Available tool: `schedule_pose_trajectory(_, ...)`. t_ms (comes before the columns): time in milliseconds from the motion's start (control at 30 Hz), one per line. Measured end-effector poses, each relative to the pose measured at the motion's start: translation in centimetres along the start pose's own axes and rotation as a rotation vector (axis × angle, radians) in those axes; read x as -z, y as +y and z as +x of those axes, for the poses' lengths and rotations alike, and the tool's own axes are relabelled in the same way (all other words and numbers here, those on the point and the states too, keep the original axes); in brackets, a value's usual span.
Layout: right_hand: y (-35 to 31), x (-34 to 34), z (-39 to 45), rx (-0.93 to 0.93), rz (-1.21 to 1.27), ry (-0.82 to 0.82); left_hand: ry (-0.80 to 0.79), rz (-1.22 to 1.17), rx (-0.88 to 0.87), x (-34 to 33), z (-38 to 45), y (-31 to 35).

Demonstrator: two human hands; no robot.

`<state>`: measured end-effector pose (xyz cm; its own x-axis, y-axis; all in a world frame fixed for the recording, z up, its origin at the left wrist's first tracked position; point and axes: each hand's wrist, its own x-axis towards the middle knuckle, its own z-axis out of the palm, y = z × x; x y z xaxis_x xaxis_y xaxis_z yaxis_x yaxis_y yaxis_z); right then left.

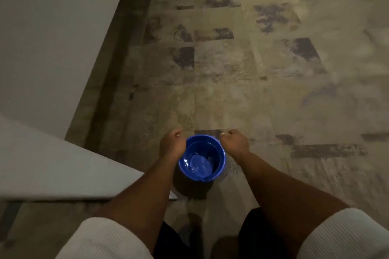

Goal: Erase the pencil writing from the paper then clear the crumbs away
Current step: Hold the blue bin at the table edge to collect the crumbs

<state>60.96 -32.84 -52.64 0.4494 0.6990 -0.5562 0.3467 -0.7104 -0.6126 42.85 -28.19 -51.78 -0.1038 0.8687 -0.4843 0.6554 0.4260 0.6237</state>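
Two curled hands, left hand (171, 143) and right hand (235, 142), flank a blue bucket (219, 153). Whether either grip clamps its rim cannot be told. Something pale lies inside.

Indoor room, likely a home, dim light. Worn floor (263, 73) with faded beige finish and dark rectangular patches in a tile or plank pattern. Small blue plastic bucket (202, 159) stands on it. Left of bucket, plain white furniture panels or table edge (63, 166); exact room type unclear.
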Motion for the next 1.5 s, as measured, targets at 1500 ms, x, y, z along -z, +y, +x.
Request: schedule_pose_trajectory(1500, -6.1, 9.0, -4.5, 0.016, 0.106, 0.123, -0.195, -0.322, 0.464, 6.7, -4.7, 8.5)
